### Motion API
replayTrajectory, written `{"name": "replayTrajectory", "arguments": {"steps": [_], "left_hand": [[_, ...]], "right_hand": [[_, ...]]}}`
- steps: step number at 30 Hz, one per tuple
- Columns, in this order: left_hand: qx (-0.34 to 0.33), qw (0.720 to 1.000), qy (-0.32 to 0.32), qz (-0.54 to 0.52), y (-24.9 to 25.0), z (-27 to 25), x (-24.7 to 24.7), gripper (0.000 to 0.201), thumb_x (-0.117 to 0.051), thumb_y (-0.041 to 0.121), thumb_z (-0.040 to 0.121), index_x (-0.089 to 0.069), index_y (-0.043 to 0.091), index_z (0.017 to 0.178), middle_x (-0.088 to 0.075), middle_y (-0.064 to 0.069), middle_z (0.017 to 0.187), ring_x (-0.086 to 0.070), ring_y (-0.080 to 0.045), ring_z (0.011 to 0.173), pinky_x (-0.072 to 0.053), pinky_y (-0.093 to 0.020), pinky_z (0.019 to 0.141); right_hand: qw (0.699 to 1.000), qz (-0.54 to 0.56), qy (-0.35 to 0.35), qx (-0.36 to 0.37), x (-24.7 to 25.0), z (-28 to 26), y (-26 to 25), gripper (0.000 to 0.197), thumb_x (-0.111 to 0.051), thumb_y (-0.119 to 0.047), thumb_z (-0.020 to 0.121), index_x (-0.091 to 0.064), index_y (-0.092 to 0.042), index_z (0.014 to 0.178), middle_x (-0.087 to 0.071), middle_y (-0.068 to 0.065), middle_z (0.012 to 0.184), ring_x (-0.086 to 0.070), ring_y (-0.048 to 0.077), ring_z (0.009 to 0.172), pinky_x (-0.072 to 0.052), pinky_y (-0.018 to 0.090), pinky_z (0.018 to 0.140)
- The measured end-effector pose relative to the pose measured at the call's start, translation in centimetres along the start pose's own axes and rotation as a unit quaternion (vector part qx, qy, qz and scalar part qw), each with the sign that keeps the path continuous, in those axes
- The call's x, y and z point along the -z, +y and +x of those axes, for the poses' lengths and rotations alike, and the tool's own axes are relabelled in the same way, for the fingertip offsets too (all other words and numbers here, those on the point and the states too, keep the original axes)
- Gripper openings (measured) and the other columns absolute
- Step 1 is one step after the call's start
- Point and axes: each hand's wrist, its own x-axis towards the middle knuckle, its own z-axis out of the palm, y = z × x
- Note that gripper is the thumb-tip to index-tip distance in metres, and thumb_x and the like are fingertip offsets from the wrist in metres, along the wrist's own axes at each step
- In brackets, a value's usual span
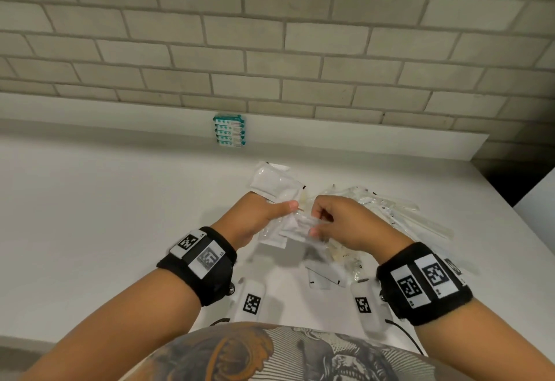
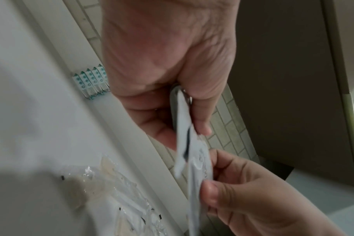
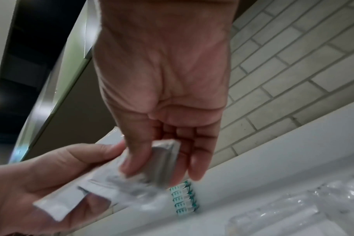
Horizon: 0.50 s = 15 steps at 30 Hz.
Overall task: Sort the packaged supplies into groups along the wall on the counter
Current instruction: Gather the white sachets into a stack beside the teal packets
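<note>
Counter [image 1: 90, 215]: teal packets [image 1: 229, 130] against wall [image 1: 270, 35]

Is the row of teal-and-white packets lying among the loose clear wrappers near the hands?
No: the teal-and-white packets sit apart against the wall, beyond the clear wrappers.

The white packets [image 3: 103, 188] pinched between both hands are motion-blurred; their print is unreadable. Beneath the grip, the clear wrappers [image 2: 115, 207] run off the frame's edge.

Counter [image 1: 90, 200]: smooth matt white. Wall [image 1: 270, 50]: matt, rough-looking pale brick. Loose packets [image 1: 390, 209] toward counter's right edge: glossy clear plastic. Teal-printed packets [image 1: 229, 130] at back edge: plastic-looking wrap.
</note>
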Motion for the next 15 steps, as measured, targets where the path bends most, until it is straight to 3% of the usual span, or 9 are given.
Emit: {"name": "replayTrajectory", "arguments": {"steps": [2, 4, 5, 8, 10, 12, 15], "left_hand": [[0.018, 1.0, 0.012, 0.002, 0.2, 0.3, 0.1, 0.024, -0.065, 0.019, 0.091, -0.069, 0.008, 0.111, -0.075, -0.005, 0.102, -0.071, -0.018, 0.091, -0.055, -0.025, 0.077], [0.037, 0.999, -0.012, 0.034, 0.5, 0.5, 0.2, 0.023, -0.063, 0.021, 0.093, -0.069, 0.006, 0.109, -0.075, -0.007, 0.087, -0.07, -0.02, 0.073, -0.055, -0.024, 0.066], [0.038, 0.996, -0.034, 0.068, 0.5, 0.7, 0.3, 0.022, -0.062, 0.022, 0.093, -0.068, 0.007, 0.108, -0.074, -0.008, 0.082, -0.068, -0.022, 0.07, -0.055, -0.026, 0.066], [0.024, 0.991, -0.092, 0.098, 0.6, 0.9, -0.3, 0.024, -0.063, 0.02, 0.091, -0.065, 0.013, 0.115, -0.073, -0.015, 0.093, -0.066, -0.028, 0.077, -0.054, -0.034, 0.068], [0.01, 0.99, -0.106, 0.088, 1.0, 1.0, -0.9, 0.026, -0.064, 0.014, 0.091, -0.064, 0.013, 0.117, -0.072, -0.012, 0.096, -0.068, -0.021, 0.077, -0.054, -0.033, 0.063], [0.005, 0.987, -0.112, 0.114, 1.4, 0.9, -1.2, 0.021, -0.066, 0.011, 0.089, -0.067, 0.009, 0.111, -0.072, -0.008, 0.086, -0.067, -0.015, 0.069, -0.054, -0.031, 0.065], [0.006, 0.979, -0.138, 0.152, 1.3, 0.9, -0.7, 0.021, -0.072, 0.014, 0.084, -0.068, 0.008, 0.103, -0.072, -0.01, 0.084, -0.064, -0.022, 0.071, -0.054, -0.03, 0.069]], "right_hand": [[0.998, 0.031, 0.052, -0.01, 0.6, 0.2, 0.6, 0.02, -0.067, -0.018, 0.086, -0.049, -0.02, 0.078, -0.052, -0.004, 0.075, -0.045, 0.013, 0.063, -0.038, 0.026, 0.056], [0.984, 0.13, 0.119, -0.011, 1.1, 0.5, 1.2, 0.018, -0.062, -0.014, 0.089, -0.05, -0.02, 0.079, -0.055, -0.001, 0.075, -0.051, 0.017, 0.066, -0.044, 0.036, 0.061], [0.971, 0.186, 0.15, -0.004, 1.2, 0.7, 1.3, 0.018, -0.061, -0.013, 0.09, -0.05, -0.023, 0.08, -0.057, -0.002, 0.077, -0.054, 0.018, 0.069, -0.048, 0.04, 0.066], [0.931, 0.319, 0.176, 0.02, 0.8, 1.0, 0.8, 0.013, -0.059, -0.011, 0.093, -0.057, -0.024, 0.097, -0.066, -0.003, 0.092, -0.063, 0.014, 0.078, -0.051, 0.033, 0.071], [0.937, 0.316, 0.15, 0.024, 0.4, 1.1, 0.2, 0.02, -0.064, -0.014, 0.09, -0.056, -0.021, 0.107, -0.068, 0.0, 0.098, -0.066, 0.015, 0.082, -0.053, 0.027, 0.068], [0.953, 0.278, 0.123, 0.015, -0.2, 1.3, -0.1, 0.033, -0.072, -0.015, 0.084, -0.052, -0.02, 0.11, -0.068, 0.005, 0.096, -0.067, 0.019, 0.082, -0.058, 0.03, 0.066], [0.959, 0.25, 0.134, -0.012, -0.6, 1.6, 0.1, 0.037, -0.076, -0.013, 0.079, -0.052, -0.017, 0.107, -0.067, 0.008, 0.092, -0.066, 0.021, 0.077, -0.058, 0.036, 0.066]]}}
